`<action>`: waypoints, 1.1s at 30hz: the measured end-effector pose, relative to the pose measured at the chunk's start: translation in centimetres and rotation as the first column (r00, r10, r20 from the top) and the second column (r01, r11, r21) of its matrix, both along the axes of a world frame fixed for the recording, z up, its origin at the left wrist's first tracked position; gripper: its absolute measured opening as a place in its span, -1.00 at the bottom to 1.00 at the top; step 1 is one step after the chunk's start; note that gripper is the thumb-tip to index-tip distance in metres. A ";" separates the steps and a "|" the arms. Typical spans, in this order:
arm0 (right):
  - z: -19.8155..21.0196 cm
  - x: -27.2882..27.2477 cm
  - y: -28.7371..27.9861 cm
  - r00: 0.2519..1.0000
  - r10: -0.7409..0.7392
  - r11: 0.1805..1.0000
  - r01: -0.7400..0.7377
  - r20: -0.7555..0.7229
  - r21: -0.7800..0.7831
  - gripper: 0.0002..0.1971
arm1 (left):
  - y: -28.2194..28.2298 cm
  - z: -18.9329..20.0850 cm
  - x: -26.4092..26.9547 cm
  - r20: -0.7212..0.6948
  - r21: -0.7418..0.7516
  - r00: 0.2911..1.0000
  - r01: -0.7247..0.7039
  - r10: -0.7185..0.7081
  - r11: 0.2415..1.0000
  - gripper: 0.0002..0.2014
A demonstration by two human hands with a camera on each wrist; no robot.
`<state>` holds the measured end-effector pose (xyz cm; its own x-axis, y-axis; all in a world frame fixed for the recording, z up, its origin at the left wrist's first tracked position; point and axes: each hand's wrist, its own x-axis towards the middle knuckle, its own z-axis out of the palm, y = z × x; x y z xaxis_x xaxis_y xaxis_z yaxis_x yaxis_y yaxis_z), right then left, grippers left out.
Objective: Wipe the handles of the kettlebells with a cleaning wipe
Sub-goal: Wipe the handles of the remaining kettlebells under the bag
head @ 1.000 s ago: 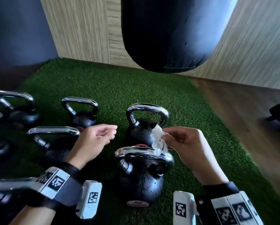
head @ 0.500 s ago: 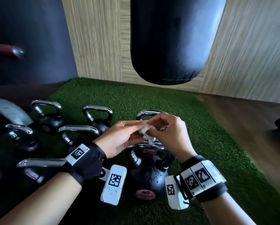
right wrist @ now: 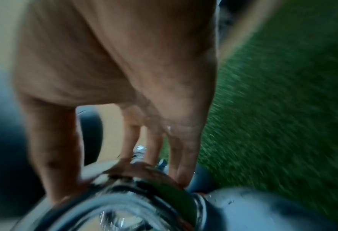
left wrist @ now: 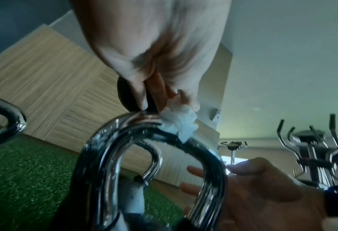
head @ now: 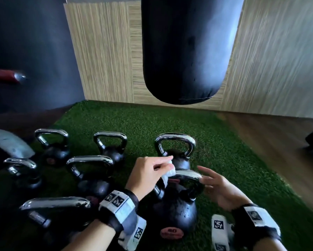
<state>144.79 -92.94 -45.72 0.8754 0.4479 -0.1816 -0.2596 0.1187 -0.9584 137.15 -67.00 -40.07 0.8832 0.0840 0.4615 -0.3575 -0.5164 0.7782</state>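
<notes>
A black kettlebell point(head: 175, 214) with a chrome handle point(head: 188, 173) stands on the green turf just in front of me. My left hand point(head: 170, 163) pinches a crumpled white wipe point(head: 168, 173) and holds it on the left part of that handle. The left wrist view shows the wipe point(left wrist: 180, 123) pressed on top of the handle point(left wrist: 112, 140). My right hand point(head: 205, 178) is open, with straight fingers point(right wrist: 154, 148) at the handle's right end; they seem to touch it. A second kettlebell point(head: 175, 147) stands right behind.
Several more chrome-handled kettlebells point(head: 90, 171) stand in rows to the left on the turf point(head: 224, 160). A black punching bag point(head: 186, 51) hangs above, in front of a wood-panel wall. Wooden floor point(head: 278, 142) lies to the right. Exercise machines point(left wrist: 310, 148) stand further off.
The wipe went from my right hand to my left. The right hand let go and drew back to the right. The left hand now holds the wipe on the near handle.
</notes>
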 end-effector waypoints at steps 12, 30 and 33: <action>-8.3 -1.5 2.0 0.946 -0.057 0.957 0.143 0.320 -0.253 -0.25 | 1.9 -4.8 0.6 0.240 0.116 0.962 -0.166 0.134 0.979 -0.79; -7.9 -2.6 2.7 0.916 -0.100 0.916 0.237 0.388 -0.323 -0.57 | 2.0 -10.5 -0.6 -0.058 -0.549 0.975 -0.212 0.216 0.809 -0.76; -7.8 -2.6 2.6 0.915 -0.096 0.919 0.233 0.393 -0.317 -0.57 | 1.7 -13.0 -0.8 -0.173 -0.580 0.972 -0.230 0.157 0.782 -0.80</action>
